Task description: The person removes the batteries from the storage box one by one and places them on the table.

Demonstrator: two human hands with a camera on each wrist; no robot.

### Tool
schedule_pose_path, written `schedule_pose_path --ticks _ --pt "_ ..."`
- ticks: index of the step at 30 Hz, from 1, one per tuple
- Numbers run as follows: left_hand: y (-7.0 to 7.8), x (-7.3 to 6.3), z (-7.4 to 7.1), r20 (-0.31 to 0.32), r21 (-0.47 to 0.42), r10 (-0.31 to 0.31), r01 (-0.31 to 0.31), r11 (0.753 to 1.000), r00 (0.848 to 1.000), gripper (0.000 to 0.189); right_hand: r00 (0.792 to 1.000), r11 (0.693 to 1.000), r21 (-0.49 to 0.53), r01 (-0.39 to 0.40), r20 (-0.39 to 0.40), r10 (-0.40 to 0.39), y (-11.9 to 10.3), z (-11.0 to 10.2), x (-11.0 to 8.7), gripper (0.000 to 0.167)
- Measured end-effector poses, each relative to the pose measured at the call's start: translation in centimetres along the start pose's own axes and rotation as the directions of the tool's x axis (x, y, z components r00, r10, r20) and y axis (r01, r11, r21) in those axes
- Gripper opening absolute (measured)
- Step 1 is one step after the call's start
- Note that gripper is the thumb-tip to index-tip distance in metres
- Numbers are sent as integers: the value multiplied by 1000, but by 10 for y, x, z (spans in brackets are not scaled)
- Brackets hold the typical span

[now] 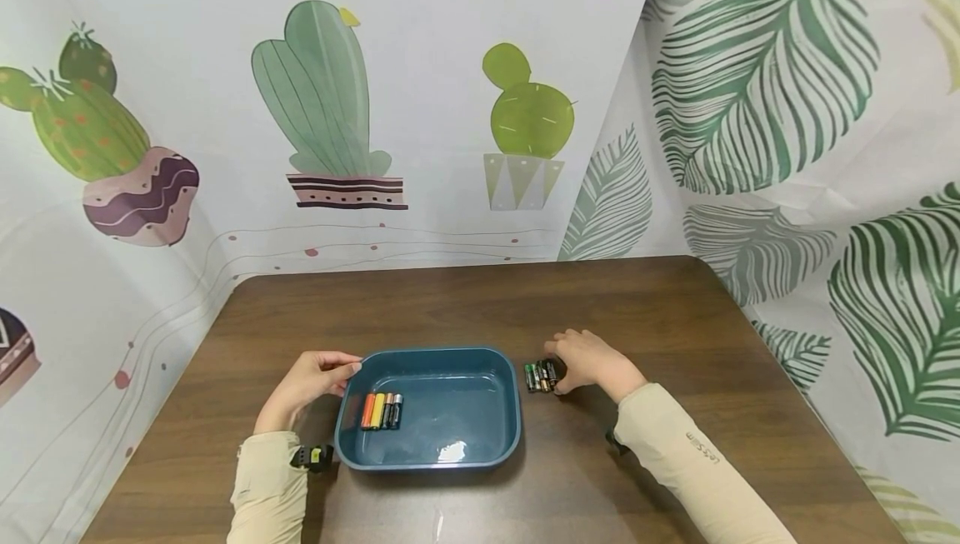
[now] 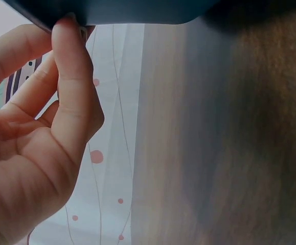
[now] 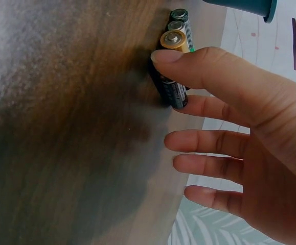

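Note:
A blue rectangular tray stands on the table, its upper left rim pinched between the thumb and fingers of my left hand. In the left wrist view, the thumb of my left hand lies against the tray's edge. Side by side in the tray's left part lie an orange battery, a yellow battery and dark batteries. Right of the tray, my right hand pinches the end dark battery of a short row between thumb and index finger. Its other fingers are spread. More batteries lie beside it.
The brown wooden table has a back edge against a cloth printed with cacti. A leaf-printed cloth hangs along the right side. Dark wrist devices show at both sleeves.

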State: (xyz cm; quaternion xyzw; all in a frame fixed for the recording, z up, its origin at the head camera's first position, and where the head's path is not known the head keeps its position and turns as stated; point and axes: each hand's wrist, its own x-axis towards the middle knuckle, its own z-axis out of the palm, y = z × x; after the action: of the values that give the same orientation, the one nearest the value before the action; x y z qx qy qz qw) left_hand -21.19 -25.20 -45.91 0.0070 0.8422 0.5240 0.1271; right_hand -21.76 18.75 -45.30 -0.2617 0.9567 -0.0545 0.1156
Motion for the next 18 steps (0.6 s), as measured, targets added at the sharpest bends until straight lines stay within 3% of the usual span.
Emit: schedule_pose_path --ticks 18 --pt "0 0 -1 12 -9 7 -7 1000 1000 29 1000 1000 -13 9 -7 -10 1 -3 0 53"
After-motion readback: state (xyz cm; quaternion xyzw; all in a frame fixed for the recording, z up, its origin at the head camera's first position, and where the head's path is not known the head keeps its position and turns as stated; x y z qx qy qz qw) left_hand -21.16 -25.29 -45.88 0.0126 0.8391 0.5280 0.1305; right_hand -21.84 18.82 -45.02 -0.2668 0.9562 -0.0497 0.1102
